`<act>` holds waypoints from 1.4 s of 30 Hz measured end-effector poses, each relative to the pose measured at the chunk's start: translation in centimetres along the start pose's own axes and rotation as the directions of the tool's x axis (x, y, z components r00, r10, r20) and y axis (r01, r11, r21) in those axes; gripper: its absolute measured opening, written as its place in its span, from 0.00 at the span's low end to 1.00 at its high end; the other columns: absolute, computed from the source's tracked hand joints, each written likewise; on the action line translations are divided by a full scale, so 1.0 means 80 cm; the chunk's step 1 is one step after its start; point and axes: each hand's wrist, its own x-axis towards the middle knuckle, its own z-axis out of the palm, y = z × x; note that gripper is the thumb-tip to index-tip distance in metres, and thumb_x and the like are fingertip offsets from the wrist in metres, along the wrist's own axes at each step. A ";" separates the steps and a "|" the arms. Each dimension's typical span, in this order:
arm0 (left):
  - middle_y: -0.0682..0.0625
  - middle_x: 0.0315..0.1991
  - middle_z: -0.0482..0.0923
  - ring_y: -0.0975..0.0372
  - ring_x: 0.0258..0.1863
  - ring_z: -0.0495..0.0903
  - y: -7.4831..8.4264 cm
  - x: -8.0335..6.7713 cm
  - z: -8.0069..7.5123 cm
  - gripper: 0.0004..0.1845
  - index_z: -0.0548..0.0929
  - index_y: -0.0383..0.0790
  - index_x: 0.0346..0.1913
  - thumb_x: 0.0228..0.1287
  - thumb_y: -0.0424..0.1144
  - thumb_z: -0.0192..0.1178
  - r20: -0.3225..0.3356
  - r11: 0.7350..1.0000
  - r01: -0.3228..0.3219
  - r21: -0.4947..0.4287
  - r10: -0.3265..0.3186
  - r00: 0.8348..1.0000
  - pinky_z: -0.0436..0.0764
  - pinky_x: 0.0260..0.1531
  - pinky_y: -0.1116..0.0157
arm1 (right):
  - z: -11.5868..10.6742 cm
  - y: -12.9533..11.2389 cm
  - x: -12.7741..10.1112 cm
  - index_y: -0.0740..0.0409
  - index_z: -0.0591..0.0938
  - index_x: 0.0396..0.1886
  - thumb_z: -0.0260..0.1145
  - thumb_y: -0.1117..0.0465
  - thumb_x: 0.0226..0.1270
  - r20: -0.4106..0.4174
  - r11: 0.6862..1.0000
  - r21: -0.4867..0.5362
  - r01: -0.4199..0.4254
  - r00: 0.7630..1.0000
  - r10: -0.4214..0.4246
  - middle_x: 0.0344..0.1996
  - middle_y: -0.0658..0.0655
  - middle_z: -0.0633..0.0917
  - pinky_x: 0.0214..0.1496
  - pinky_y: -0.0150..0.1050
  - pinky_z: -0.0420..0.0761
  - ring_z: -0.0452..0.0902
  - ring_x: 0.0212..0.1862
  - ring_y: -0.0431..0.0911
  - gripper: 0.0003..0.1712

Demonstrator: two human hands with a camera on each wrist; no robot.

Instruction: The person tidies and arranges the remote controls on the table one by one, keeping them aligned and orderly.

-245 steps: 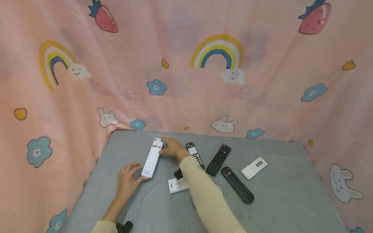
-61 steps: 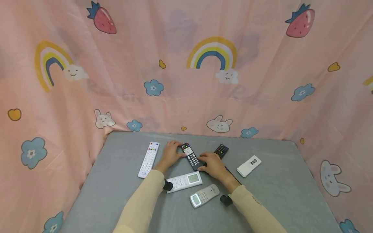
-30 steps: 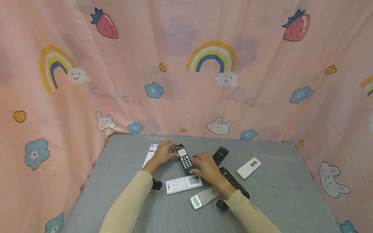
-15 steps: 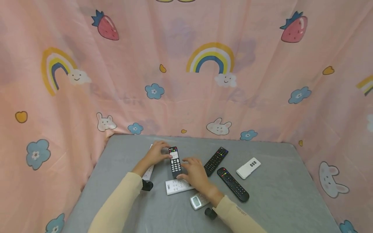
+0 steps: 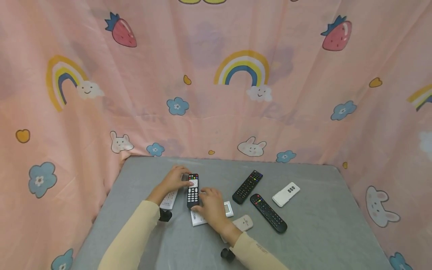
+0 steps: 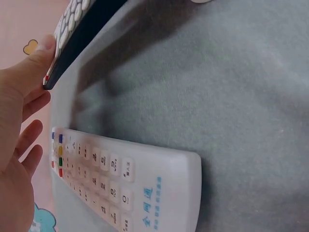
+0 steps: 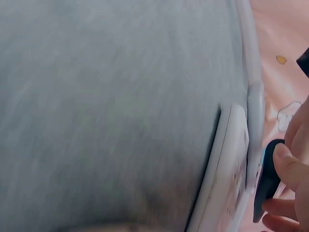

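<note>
Going left to right: a long white remote (image 5: 169, 198) is lying on the grey worktop (image 5: 320, 225), but it's being half covered by the left arm in the head view, so only its near end is being seen there. Over it, the left hand (image 5: 173, 179) is being held against the far end of a black remote (image 5: 193, 190), fingers fairly straight, thumb pressed to its tip in the left wrist view. The near end is being touched by the right hand (image 5: 212, 204), fingertips laid on it rather than wrapped round, though that wrist view is too blurry to be sure. A white remote with a screen (image 5: 228, 209) is being mostly hidden under that hand. A beige one (image 5: 243, 223) is being partly cut off by the right wrist. Two more black remotes (image 5: 247, 181) (image 5: 268, 212) and a small white one (image 5: 286, 194) are lying apart on the right.
</note>
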 end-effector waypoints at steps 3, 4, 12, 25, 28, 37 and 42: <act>0.43 0.60 0.79 0.47 0.64 0.69 -0.004 0.000 0.001 0.26 0.83 0.41 0.56 0.56 0.50 0.72 0.004 1.000 0.015 0.001 -0.015 1.000 0.71 0.65 0.45 | 0.008 -0.008 -0.001 0.55 0.89 0.43 0.76 0.39 0.46 -0.047 1.000 -0.024 -0.005 0.999 0.004 0.49 0.52 0.86 0.61 0.48 0.75 0.79 0.54 0.49 0.30; 0.43 0.61 0.78 0.47 0.65 0.69 -0.006 0.000 0.001 0.27 0.83 0.41 0.56 0.56 0.50 0.72 0.005 1.000 0.017 0.003 -0.017 1.000 0.71 0.65 0.45 | 0.010 -0.011 -0.001 0.55 0.89 0.42 0.76 0.38 0.46 -0.060 1.000 -0.031 -0.005 0.998 0.004 0.49 0.52 0.86 0.60 0.48 0.75 0.79 0.53 0.49 0.30; 0.44 0.61 0.78 0.47 0.63 0.70 -0.009 -0.001 0.002 0.27 0.83 0.42 0.57 0.56 0.50 0.72 0.016 0.998 0.016 0.054 -0.017 1.000 0.71 0.65 0.45 | 0.025 -0.024 -0.005 0.54 0.89 0.38 0.77 0.39 0.43 -0.123 0.998 -0.061 -0.025 0.992 0.017 0.46 0.52 0.87 0.57 0.48 0.77 0.79 0.50 0.48 0.28; 0.44 0.60 0.78 0.48 0.59 0.70 -0.016 -0.001 0.006 0.25 0.83 0.41 0.57 0.57 0.47 0.72 0.005 0.998 -0.021 0.063 0.021 1.000 0.71 0.61 0.45 | 0.041 -0.034 -0.001 0.53 0.89 0.35 0.78 0.37 0.40 -0.148 0.994 -0.103 -0.045 0.989 0.029 0.44 0.51 0.87 0.55 0.46 0.77 0.79 0.47 0.48 0.29; 0.43 0.61 0.78 0.47 0.60 0.70 -0.017 -0.001 0.006 0.26 0.83 0.41 0.57 0.57 0.47 0.72 0.006 0.997 -0.024 0.072 0.023 1.000 0.71 0.61 0.44 | 0.044 -0.037 0.000 0.53 0.89 0.33 0.78 0.36 0.38 -0.162 0.994 -0.102 -0.049 0.986 0.032 0.43 0.51 0.87 0.54 0.46 0.77 0.79 0.46 0.47 0.28; 0.43 0.63 0.75 0.45 0.63 0.68 -0.018 -0.002 0.006 0.25 0.84 0.43 0.56 0.56 0.48 0.72 -0.005 0.989 -0.012 0.145 0.013 1.000 0.68 0.64 0.42 | 0.051 -0.043 0.005 0.54 0.89 0.32 0.78 0.35 0.37 -0.157 0.990 -0.130 -0.062 0.987 0.042 0.41 0.51 0.86 0.54 0.45 0.75 0.78 0.45 0.47 0.30; 0.43 0.65 0.73 0.45 0.64 0.67 -0.014 -0.002 0.005 0.25 0.84 0.44 0.56 0.56 0.49 0.72 0.003 0.989 0.000 0.146 0.000 1.000 0.66 0.66 0.42 | 0.053 -0.044 0.006 0.54 0.89 0.34 0.78 0.35 0.36 -0.161 0.987 -0.144 -0.069 0.986 0.045 0.41 0.51 0.86 0.53 0.45 0.75 0.78 0.45 0.47 0.31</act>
